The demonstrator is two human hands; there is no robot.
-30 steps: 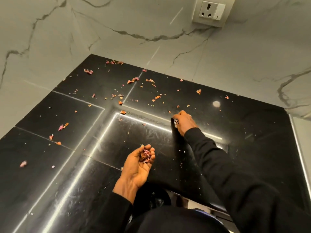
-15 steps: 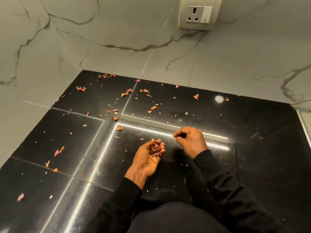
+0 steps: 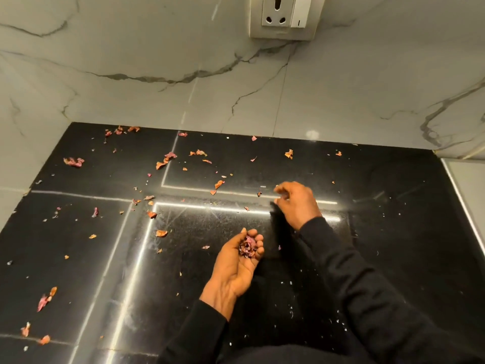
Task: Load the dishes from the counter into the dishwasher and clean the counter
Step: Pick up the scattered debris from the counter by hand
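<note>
The glossy black counter (image 3: 393, 232) is strewn with dry orange and pink petal scraps (image 3: 168, 157), thickest across its back left half. My left hand (image 3: 236, 264) lies palm up above the counter, fingers cupped round a small heap of gathered petal bits (image 3: 248, 246). My right hand (image 3: 296, 200) hovers farther back with its fingers curled downward over the counter, just right of a tiny scrap (image 3: 259, 193). Whether its fingertips pinch anything cannot be seen.
A grey-veined marble backsplash (image 3: 183, 88) rises behind the counter and along its left side. A wall socket with a switch (image 3: 282, 15) sits high on it. A pale ledge (image 3: 467, 179) borders the counter's right edge. Small white specks dot the near part.
My right hand came back to the cupped left hand, then reached out again toward the counter's back. The view has tilted so the backsplash fills more of it.
</note>
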